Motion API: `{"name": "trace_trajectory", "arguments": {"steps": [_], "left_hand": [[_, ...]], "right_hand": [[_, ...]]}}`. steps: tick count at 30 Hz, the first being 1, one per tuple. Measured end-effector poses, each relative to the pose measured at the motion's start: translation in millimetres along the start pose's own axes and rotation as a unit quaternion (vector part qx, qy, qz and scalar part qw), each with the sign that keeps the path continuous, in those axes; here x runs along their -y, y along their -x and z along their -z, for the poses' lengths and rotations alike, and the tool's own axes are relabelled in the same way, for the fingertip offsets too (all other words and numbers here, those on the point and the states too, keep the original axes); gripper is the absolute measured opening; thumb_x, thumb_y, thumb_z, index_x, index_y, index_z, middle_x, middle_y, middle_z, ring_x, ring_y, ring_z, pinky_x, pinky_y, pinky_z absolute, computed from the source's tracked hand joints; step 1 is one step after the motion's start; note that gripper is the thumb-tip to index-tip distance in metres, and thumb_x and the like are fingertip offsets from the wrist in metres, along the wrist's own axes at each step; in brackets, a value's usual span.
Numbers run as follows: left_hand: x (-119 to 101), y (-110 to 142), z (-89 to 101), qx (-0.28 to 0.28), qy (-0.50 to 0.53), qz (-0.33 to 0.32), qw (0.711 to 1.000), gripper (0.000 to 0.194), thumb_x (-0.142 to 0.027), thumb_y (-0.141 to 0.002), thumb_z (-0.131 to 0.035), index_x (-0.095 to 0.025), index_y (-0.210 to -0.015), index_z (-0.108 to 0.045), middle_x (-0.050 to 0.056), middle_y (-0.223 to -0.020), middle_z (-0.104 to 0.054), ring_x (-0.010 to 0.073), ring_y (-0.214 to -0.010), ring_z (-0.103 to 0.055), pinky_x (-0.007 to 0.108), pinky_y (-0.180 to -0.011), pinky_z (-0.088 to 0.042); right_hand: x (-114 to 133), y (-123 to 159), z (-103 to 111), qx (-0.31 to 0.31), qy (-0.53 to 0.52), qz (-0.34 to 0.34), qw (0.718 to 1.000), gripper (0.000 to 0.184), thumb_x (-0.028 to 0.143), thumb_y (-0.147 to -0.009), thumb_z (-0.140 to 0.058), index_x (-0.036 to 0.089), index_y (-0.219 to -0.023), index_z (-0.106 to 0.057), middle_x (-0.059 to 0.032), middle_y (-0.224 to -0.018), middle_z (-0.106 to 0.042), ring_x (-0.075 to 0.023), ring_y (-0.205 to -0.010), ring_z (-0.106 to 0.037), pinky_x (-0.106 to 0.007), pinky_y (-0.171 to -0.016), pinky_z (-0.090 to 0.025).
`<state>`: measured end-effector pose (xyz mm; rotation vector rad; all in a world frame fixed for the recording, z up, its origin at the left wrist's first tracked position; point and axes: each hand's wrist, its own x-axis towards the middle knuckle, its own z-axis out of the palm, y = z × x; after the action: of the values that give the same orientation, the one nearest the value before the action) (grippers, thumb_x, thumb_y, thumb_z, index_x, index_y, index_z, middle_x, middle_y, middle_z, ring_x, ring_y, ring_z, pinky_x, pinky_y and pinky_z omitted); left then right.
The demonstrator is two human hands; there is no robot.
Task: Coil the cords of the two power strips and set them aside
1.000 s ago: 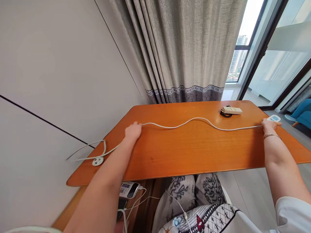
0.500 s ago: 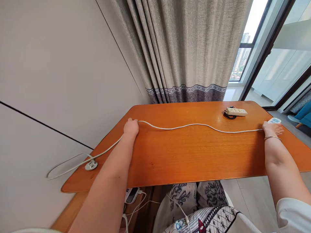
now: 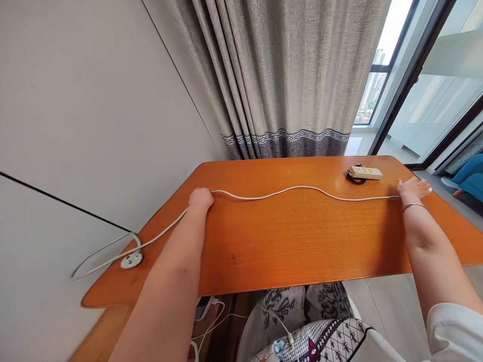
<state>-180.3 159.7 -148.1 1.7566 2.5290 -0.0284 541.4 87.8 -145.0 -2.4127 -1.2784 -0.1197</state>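
A long white power cord (image 3: 271, 194) runs in gentle waves across the orange-brown tabletop (image 3: 287, 241). My left hand (image 3: 201, 197) is closed around it near the table's left side. Further left the cord loops beyond the table's edge and comes back to a round white plug (image 3: 132, 260) lying near that edge. At the far right, the cord's other end meets my right hand (image 3: 413, 188), which is closed over it. A small white bit shows at the fingertips; the rest of the cord's end is hidden by the hand.
Near the back right lies a cream power strip (image 3: 366, 173) with a black cord (image 3: 353, 179). A grey curtain (image 3: 294, 75) hangs behind the table, and a wall (image 3: 75, 110) stands at the left. White charging cables (image 3: 211, 322) are below the front edge.
My right hand has turned and shifted slightly back and left, now covering the white block with a blue label seen beside it before. The plug appears slightly further left; the left hand keeps its hold.
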Motion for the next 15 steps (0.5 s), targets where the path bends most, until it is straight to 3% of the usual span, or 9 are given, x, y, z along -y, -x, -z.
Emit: {"name": "trace_trajectory", "arguments": {"steps": [2,5,7,9,15], "left_hand": [[-4.5,-0.2,-0.9,0.003,-0.003,-0.034,0.999,0.056,-0.006,-0.084,-0.047,-0.001,-0.136,-0.067,0.031,-0.141,-0.063,0.0378,-0.13,-0.064,0.043,-0.106,-0.052],[-10.8,1.0,-2.4,0.006,-0.008,-0.08,0.997,0.059,-0.006,-0.084,-0.044,-0.009,-0.139,-0.067,0.024,-0.145,-0.063,0.0327,-0.133,-0.063,0.039,-0.109,-0.05],[-13.5,2.7,-3.3,0.009,-0.013,-0.103,0.995,0.058,-0.007,-0.085,-0.043,-0.013,-0.137,-0.068,0.022,-0.146,-0.062,0.0314,-0.133,-0.063,0.039,-0.109,-0.05],[-14.7,4.4,-3.2,0.013,-0.023,-0.112,0.993,0.054,-0.008,-0.085,-0.043,-0.014,-0.131,-0.072,0.024,-0.143,-0.065,0.0337,-0.132,-0.063,0.045,-0.11,-0.049],[-9.8,12.7,11.0,0.004,-0.026,-0.089,0.996,0.041,-0.017,-0.084,-0.05,-0.013,-0.114,-0.077,0.026,-0.118,-0.076,0.0412,-0.124,-0.066,0.062,-0.111,-0.043]], "right_hand": [[18.5,-4.7,-1.3,0.004,0.02,0.008,1.0,0.058,0.028,-0.099,-0.044,-0.003,-0.147,-0.045,-0.0433,-0.144,-0.04,-0.0466,-0.136,-0.039,-0.064,-0.106,-0.036],[52.0,-12.9,-8.7,0.047,0.045,0.11,0.992,0.065,0.022,-0.092,-0.056,0.006,-0.154,-0.044,-0.0278,-0.158,-0.043,-0.0368,-0.146,-0.037,-0.05,-0.117,-0.034],[73.5,-17.2,-16.8,0.083,0.063,0.182,0.978,0.071,0.013,-0.088,-0.057,0.014,-0.157,-0.042,-0.0181,-0.165,-0.04,-0.0316,-0.152,-0.034,-0.046,-0.122,-0.031],[91.5,-19.7,-25.3,0.111,0.081,0.229,0.964,0.075,0.007,-0.085,-0.055,0.017,-0.159,-0.041,-0.014,-0.168,-0.038,-0.0289,-0.155,-0.032,-0.046,-0.124,-0.029],[118.1,-16.3,-33.8,0.144,0.124,0.258,0.947,0.059,0.011,-0.088,-0.054,0.011,-0.147,-0.054,-0.0257,-0.147,-0.056,-0.0364,-0.139,-0.052,-0.054,-0.117,-0.037]]}}
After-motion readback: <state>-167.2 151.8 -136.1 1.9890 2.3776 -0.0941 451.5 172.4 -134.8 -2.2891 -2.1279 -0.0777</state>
